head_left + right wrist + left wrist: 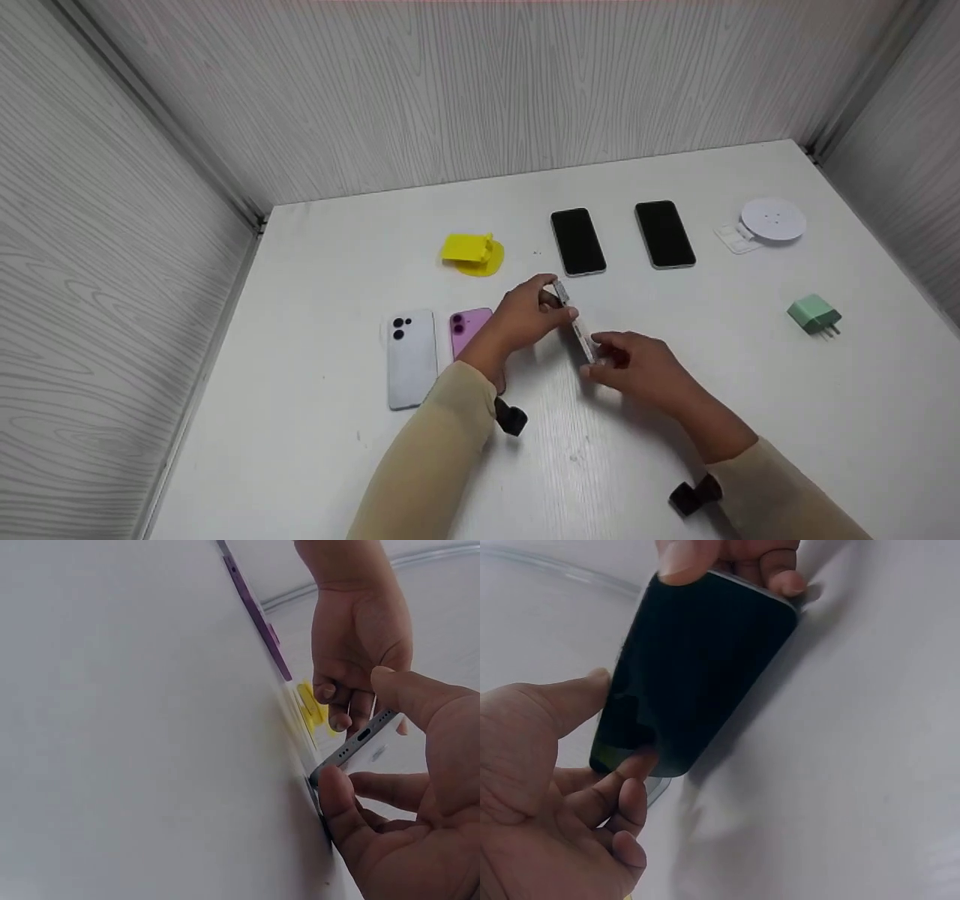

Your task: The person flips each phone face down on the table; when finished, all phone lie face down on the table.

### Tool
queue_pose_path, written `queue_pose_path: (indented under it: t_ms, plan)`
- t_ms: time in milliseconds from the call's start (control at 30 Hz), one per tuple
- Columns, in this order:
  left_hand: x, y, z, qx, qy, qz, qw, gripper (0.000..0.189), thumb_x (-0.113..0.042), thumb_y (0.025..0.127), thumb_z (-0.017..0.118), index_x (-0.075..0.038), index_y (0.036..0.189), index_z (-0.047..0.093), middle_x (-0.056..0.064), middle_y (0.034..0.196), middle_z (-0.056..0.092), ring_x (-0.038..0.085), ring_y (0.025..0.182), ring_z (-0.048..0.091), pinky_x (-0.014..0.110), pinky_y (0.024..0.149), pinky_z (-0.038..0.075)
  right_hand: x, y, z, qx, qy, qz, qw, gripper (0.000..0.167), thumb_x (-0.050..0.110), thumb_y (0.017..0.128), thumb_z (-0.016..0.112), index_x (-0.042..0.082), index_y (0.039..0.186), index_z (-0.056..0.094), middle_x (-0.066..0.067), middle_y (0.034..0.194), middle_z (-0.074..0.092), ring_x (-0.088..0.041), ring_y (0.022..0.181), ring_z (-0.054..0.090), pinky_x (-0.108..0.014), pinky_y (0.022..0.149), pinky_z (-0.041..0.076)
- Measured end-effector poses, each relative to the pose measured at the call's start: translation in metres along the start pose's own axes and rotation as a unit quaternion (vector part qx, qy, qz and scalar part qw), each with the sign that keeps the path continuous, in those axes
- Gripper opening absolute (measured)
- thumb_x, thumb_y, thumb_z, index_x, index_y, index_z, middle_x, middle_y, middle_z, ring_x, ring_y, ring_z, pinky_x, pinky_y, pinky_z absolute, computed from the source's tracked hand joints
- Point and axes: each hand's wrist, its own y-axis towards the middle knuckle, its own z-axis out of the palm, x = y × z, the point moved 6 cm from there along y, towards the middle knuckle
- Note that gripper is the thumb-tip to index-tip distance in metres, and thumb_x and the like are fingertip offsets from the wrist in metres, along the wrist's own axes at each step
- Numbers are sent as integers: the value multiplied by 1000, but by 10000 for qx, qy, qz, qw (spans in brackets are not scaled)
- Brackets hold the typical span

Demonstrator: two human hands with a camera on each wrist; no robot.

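Both hands hold one smartphone (580,331) tilted up on its edge, in the middle of the table. My left hand (527,315) grips its far end with thumb and fingers, and my right hand (637,369) pinches its near end. From the left wrist, the phone's dark screen (697,667) is seen, with a finger of the left hand (562,787) lying over its lower end. The right wrist view shows the phone's end with its charging port (364,734) between the fingers of the right hand (420,780).
A pale phone (412,367) and a pink phone (469,330) lie camera-side up on the left, the pink one partly under the left forearm. Behind stand a yellow phone stand (472,255) and two black-screened phones (578,241). Rightward are a white stand (774,219) and a green charger plug (814,313).
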Motion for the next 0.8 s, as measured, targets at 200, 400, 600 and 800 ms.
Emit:
queue_pose_path:
  t_ms: [200, 400, 600, 800]
  plan:
    - [3, -5, -10, 64, 91, 24, 9999, 76, -29, 99, 81, -10, 164, 46, 12, 139, 69, 24, 125, 64, 44, 118, 50, 9, 1, 5, -246, -515, 21, 9984, 62, 47, 89, 88, 3, 130, 73, -6, 100, 67, -19, 93, 58, -36, 81, 48]
    - [11, -8, -14, 166, 278, 10, 9995, 78, -24, 98, 82, -10, 165, 45, 13, 140, 69, 27, 125, 64, 45, 120, 48, 9, 4, 13, -261, -786, 21, 9966, 67, 39, 85, 93, -1, 133, 70, -8, 98, 62, -19, 91, 55, -34, 78, 46]
    - [20, -11, -22, 399, 689, 26, 9968, 90, -28, 92, 89, -13, 168, 42, 11, 149, 64, 28, 141, 56, 47, 128, 39, 5, 7, 18, -248, -734, -75, 9970, 81, 26, 85, 95, -2, 153, 59, -10, 114, 65, -20, 96, 59, -36, 85, 51]
    - [24, -14, -30, 530, 1399, 226, 9885, 93, -29, 87, 95, -13, 165, 47, 7, 149, 63, 27, 150, 49, 47, 131, 33, 6, 7, 25, -288, -915, -134, 9953, 83, 30, 85, 95, 0, 153, 60, -9, 123, 67, -20, 97, 59, -37, 86, 51]
